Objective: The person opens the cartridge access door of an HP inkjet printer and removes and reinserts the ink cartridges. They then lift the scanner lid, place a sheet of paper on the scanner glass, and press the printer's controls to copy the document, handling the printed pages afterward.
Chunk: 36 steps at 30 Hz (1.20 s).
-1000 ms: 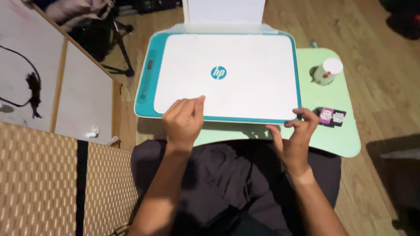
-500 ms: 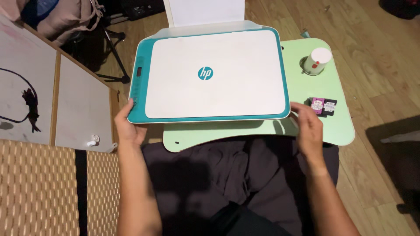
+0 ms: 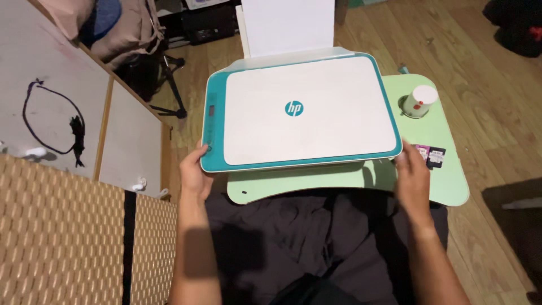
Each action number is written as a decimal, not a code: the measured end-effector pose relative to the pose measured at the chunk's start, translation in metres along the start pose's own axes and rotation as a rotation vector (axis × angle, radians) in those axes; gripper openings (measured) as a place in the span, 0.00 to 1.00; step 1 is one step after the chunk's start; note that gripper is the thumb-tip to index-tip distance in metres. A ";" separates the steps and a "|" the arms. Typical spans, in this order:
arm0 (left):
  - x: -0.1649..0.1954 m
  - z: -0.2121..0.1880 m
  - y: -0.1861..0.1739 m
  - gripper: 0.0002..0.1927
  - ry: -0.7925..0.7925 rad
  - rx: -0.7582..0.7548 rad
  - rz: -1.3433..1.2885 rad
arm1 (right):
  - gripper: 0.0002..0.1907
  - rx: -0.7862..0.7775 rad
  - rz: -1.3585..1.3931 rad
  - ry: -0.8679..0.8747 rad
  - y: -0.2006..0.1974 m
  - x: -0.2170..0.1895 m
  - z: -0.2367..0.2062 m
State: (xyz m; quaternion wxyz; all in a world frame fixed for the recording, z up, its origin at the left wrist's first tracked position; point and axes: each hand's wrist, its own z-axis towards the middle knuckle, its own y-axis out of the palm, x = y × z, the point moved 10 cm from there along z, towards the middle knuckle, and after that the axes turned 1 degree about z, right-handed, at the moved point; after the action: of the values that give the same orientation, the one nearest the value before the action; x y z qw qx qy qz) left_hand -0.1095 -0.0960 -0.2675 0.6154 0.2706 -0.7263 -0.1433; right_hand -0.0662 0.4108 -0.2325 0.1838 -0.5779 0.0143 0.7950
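On the far left I see a pale board [image 3: 53,107] with a dark cord [image 3: 56,121] lying on it, and nearer, a woven tan surface [image 3: 62,237]. My left hand [image 3: 195,175] grips the near left corner of the printer [image 3: 302,113], thumb on the teal rim and fingers tucked under the edge (so it is clamped on the printer). The printer is white on top with a teal border; it sits on a light green lap table [image 3: 446,186] and hangs over the table's left side, with a white sheet of paper [image 3: 288,25] standing in its far tray. My right hand [image 3: 412,178] rests at the printer's near right corner, fingers together against the edge; I cannot tell whether it truly grips. Just right of that hand lie two small ink cartridges [image 3: 430,155], and farther off stands a white cup [image 3: 420,101].
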 end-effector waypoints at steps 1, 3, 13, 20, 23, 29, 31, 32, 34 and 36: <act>0.005 0.000 0.002 0.23 0.029 0.001 0.039 | 0.27 -0.021 0.273 0.139 0.007 0.010 0.007; 0.013 0.007 0.012 0.25 0.035 -0.038 0.041 | 0.34 -0.097 0.502 0.207 0.025 0.005 0.026; 0.006 -0.019 0.036 0.22 -0.020 -0.150 -0.124 | 0.36 -0.206 0.604 0.220 0.050 -0.061 0.023; -0.018 -0.057 0.026 0.27 -0.004 -0.208 -0.071 | 0.38 -0.168 0.621 0.239 0.022 -0.065 -0.028; -0.023 -0.063 0.019 0.28 -0.003 -0.217 -0.026 | 0.38 -0.153 0.564 0.277 0.015 -0.059 -0.037; 0.010 -0.062 0.009 0.30 0.116 -0.033 0.488 | 0.33 -0.057 0.338 0.186 0.006 -0.059 -0.038; 0.035 -0.077 0.008 0.33 0.231 0.201 0.928 | 0.29 0.030 0.035 0.057 -0.007 -0.075 -0.042; 0.053 -0.088 0.027 0.33 0.419 0.212 1.091 | 0.26 0.001 -0.183 -0.108 -0.005 -0.094 -0.044; 0.077 -0.123 0.069 0.35 0.819 0.220 1.400 | 0.19 -0.057 -0.623 -0.424 0.007 -0.130 -0.057; 0.067 -0.127 0.096 0.32 0.784 0.122 1.486 | 0.22 -0.067 -0.694 -0.463 0.014 -0.141 -0.058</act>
State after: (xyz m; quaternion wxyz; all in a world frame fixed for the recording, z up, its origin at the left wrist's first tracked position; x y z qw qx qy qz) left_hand -0.0130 -0.0400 -0.1352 0.7417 -0.2149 -0.4559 0.4426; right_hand 0.0195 0.3449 -0.1242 0.4202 -0.3600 -0.2487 0.7950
